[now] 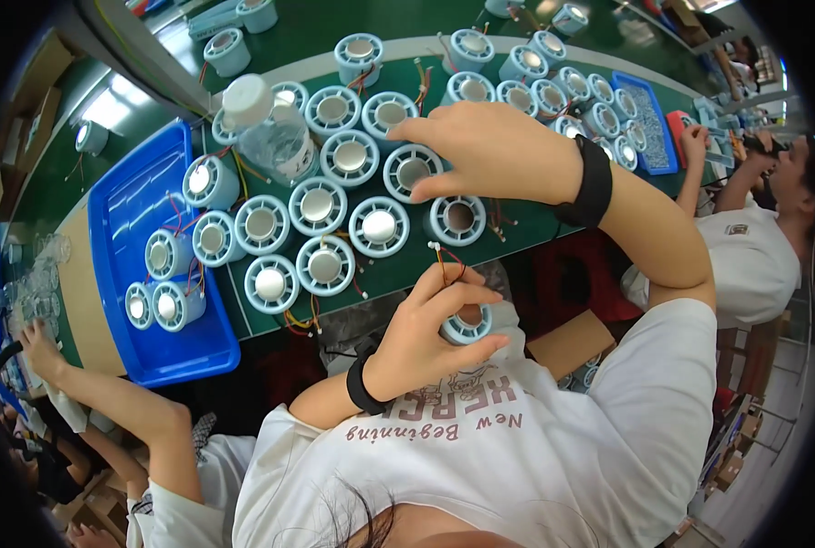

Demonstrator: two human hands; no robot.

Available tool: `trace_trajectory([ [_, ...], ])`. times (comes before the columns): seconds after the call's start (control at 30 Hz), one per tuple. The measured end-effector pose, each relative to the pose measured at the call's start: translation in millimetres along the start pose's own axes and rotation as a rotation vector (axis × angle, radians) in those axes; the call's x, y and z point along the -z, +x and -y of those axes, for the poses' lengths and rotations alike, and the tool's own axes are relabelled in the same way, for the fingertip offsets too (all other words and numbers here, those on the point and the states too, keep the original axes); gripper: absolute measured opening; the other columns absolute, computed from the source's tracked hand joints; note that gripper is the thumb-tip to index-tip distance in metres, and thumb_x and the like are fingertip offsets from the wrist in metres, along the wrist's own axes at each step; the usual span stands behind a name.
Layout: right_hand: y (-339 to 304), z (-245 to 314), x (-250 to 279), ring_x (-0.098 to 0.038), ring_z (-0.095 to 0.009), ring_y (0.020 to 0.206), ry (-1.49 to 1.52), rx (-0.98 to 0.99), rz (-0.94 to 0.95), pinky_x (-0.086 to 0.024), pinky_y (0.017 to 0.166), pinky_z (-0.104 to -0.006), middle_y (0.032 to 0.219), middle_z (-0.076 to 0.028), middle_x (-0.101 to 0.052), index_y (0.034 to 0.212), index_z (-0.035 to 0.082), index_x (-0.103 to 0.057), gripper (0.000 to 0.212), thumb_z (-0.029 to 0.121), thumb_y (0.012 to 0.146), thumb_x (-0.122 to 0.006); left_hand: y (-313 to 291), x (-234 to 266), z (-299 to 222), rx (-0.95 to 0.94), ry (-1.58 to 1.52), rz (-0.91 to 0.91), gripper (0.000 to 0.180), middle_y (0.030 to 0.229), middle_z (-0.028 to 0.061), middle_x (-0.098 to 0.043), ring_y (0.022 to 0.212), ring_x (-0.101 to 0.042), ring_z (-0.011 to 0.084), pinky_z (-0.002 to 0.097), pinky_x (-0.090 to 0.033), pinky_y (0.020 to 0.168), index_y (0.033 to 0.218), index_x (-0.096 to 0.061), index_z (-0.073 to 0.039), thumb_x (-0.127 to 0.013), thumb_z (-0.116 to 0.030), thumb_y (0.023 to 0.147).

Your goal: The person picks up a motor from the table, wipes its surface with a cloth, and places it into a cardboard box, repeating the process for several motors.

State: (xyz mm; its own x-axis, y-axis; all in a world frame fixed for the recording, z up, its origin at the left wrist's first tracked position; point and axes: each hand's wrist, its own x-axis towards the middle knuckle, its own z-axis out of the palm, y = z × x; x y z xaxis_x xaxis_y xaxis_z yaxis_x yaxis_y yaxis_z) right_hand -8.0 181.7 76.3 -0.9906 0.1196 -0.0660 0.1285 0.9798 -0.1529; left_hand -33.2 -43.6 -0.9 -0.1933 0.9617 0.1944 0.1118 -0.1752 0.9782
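Note:
Close in front of my body, my left hand is closed around a light blue round motor housing, with thin coloured wires sticking up beside the fingers. Over the table, my right hand spans another light blue motor housing, with its forefinger at the far edge and its thumb at the near edge. That housing has a spoked rim and a silver disc in its middle. Just below the right thumb stands a housing with a darker centre. Several like housings crowd the table to the left.
A blue tray at the left bears several housings. Behind the group stands a clear plastic jar with a white lid. More housings and a small blue tray of metal parts lie at the far right. Co-workers sit on both sides.

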Motion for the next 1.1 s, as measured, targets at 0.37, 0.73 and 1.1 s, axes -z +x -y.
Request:
trace_trajectory([
  [0.37, -23.8, -343.2, 80.4, -0.061, -0.033, 0.109, -0.395, -0.815, 0.169, -0.049, 0.092, -0.0394, 0.122, -0.017, -0.062, 0.136, 0.014, -0.051, 0.063, 0.025, 0.077, -0.072, 48.4, -11.6, 22.0, -0.025, -0.495, 0.619, 0.037, 0.110, 0.0083, -0.057, 0.103, -0.053, 0.0228, 0.0313, -0.046, 0.088, 0.110, -0.066, -0.006, -0.079, -0.013, 0.076],
  [0.73, -40.0, -449.2, 17.5, -0.063, -0.030, 0.106, -0.105, -0.835, -0.075, -0.050, 0.090, -0.0401, 0.115, -0.017, -0.064, 0.135, 0.018, -0.050, 0.084, 0.010, 0.057, -0.083, 79.6, -20.4, 48.0, -0.014, -0.560, 0.682, 0.036, 0.111, 0.0093, -0.058, 0.103, -0.052, 0.0230, 0.0314, -0.044, 0.089, 0.108, -0.068, -0.005, -0.079, -0.019, 0.077],
  [1.1, -114.6, -137.1, 102.3, -0.059, -0.016, 0.094, 0.389, -0.459, 0.032, -0.046, 0.083, -0.0289, 0.099, -0.009, -0.063, 0.124, 0.005, -0.055, 0.061, 0.033, 0.075, -0.078, 51.0, -35.8, 8.2, 0.272, -0.839, 0.330, 0.087, 0.109, 0.0103, -0.057, 0.096, -0.055, 0.0146, 0.0278, -0.044, 0.087, 0.150, -0.024, -0.006, -0.076, -0.022, 0.082],
])
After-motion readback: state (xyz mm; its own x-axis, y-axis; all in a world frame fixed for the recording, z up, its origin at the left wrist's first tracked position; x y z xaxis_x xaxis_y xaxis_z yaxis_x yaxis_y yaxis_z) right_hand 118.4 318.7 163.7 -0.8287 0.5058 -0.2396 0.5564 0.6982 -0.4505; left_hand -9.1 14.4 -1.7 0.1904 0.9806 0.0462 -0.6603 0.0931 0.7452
